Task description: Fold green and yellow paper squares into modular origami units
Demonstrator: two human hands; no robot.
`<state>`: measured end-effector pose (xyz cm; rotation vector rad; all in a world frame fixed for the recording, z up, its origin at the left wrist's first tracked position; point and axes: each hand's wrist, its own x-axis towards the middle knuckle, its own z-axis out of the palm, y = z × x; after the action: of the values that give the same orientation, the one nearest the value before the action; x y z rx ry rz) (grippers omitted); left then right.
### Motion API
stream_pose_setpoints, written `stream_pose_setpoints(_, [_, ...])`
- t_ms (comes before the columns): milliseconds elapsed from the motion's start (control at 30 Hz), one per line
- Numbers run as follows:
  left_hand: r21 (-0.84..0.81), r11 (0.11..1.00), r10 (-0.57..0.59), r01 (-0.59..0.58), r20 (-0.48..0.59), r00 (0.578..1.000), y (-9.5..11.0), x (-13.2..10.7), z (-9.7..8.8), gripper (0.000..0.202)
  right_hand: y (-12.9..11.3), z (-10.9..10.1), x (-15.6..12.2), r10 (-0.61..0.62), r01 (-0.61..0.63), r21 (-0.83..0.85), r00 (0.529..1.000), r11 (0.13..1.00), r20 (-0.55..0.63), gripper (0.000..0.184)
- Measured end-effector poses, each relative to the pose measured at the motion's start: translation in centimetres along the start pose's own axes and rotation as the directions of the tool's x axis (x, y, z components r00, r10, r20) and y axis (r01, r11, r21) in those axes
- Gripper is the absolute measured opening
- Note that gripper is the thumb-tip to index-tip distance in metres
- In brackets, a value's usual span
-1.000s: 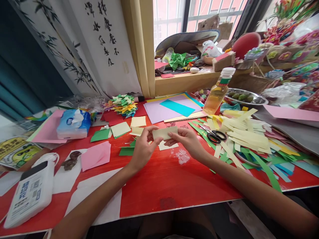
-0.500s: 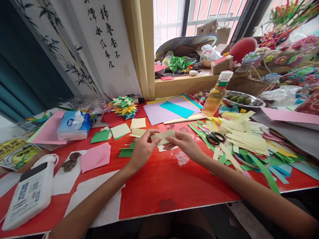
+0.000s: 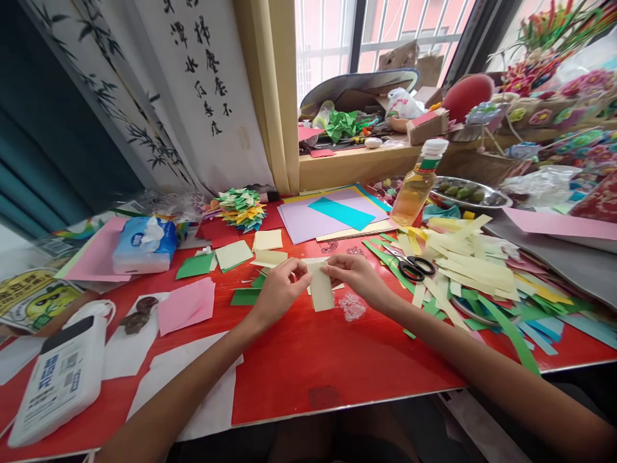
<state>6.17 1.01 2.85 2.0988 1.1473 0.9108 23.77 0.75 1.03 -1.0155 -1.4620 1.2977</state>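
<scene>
A cream paper rectangle (image 3: 322, 290) hangs upright between my hands over the red table (image 3: 284, 366). My left hand (image 3: 285, 283) pinches its upper left edge with thumb and fingertips. At the upper right edge my right hand (image 3: 354, 275) pinches the same paper. Behind it, partly hidden, another pale piece lies on the table. Just left of my left hand are green paper pieces (image 3: 245, 296), a cream stack (image 3: 268, 240) and a cream-and-green stack (image 3: 234, 254).
Black-handled scissors (image 3: 415, 267) lie beside a heap of cream strips (image 3: 475, 267) on the right. A bottle (image 3: 418, 183) stands behind them. Purple sheets (image 3: 301, 218) lie at the back. Leftward are a tissue pack (image 3: 144, 244), pink paper (image 3: 187, 305) and a white device (image 3: 60, 379).
The cream paper has turned from lying lengthwise between my hands to hanging down vertically. My hands have come slightly closer together, both pinching its top.
</scene>
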Motion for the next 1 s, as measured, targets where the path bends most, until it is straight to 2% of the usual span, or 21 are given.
stream_pose_setpoints(133, [-0.046, 0.999, 0.021, -0.019, 0.052, 0.998, 0.2, -0.1, 0.2, 0.013, 0.2, 0.5, -0.3, 0.015, -0.011, -0.054, 0.998, 0.998, 0.063, 0.028])
stream_pose_setpoints(333, [-0.079, 0.996, -0.03, 0.031, 0.006, 1.0, 0.4, -0.2, 0.2, 0.017, 0.3, 0.8, -0.5, 0.0, 0.008, -0.072, 0.995, 0.997, 0.101, 0.026])
stream_pose_setpoints(500, [-0.032, 0.998, 0.048, -0.046, 0.087, 0.995, 0.3, -0.2, 0.2, 0.016, 0.7, 0.9, -0.7, 0.011, 0.023, -0.214, 0.987, 0.977, 0.158, 0.026])
stream_pose_setpoints(700, [0.075, 0.995, 0.056, -0.06, 0.05, 0.997, 0.0, 0.1, -0.4, 0.017, 1.6, 1.8, -0.8, 0.052, -0.042, -0.066, 0.987, 0.997, 0.154, 0.028])
stream_pose_setpoints(767, [0.095, 0.995, 0.031, -0.03, -0.012, 0.999, -0.4, 0.6, -1.3, 0.018, 1.9, 2.2, -1.0, 0.067, -0.07, 0.008, 0.976, 0.998, 0.208, 0.028])
stream_pose_setpoints(867, [0.081, 0.996, -0.017, 0.033, -0.188, 0.982, -1.3, 1.7, -3.1, 0.021, 2.4, 2.8, -1.5, 0.075, -0.101, 0.069, 0.948, 0.992, 0.308, 0.028])
stream_pose_setpoints(933, [0.019, 0.999, -0.04, 0.051, -0.362, 0.931, -1.8, 2.1, -4.0, 0.021, 2.5, 3.0, -1.6, 0.078, -0.112, 0.082, 0.937, 0.99, 0.342, 0.028])
stream_pose_setpoints(1000, [-0.001, 0.999, -0.028, 0.033, -0.545, 0.838, -2.1, 2.1, -4.2, 0.02, 2.3, 3.1, -1.6, 0.095, -0.145, 0.115, 0.927, 0.983, 0.362, 0.03])
